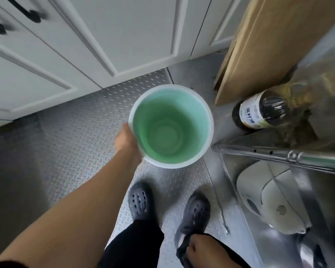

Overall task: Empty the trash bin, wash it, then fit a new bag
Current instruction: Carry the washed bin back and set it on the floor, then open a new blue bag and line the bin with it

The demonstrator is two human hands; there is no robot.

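A round trash bin (170, 126) with a pale rim and a green inside stands upright over the metal floor; nothing lies in it. My left hand (127, 142) grips its near-left rim, fingers hidden behind the wall. Whether the bin touches the floor I cannot tell. My right hand (198, 250) is low at the bottom edge and holds a crumpled dark bag or cloth (182, 248) by my leg.
White cabinet doors (85, 45) rise at the far left. A wooden board (259, 45) leans at the right, with a dark oil bottle (259, 113) below it. A steel shelf rail (278, 153) and a white appliance (269, 196) fill the right. My feet in dark clogs (139, 200) stand on checker-plate floor (75, 136).
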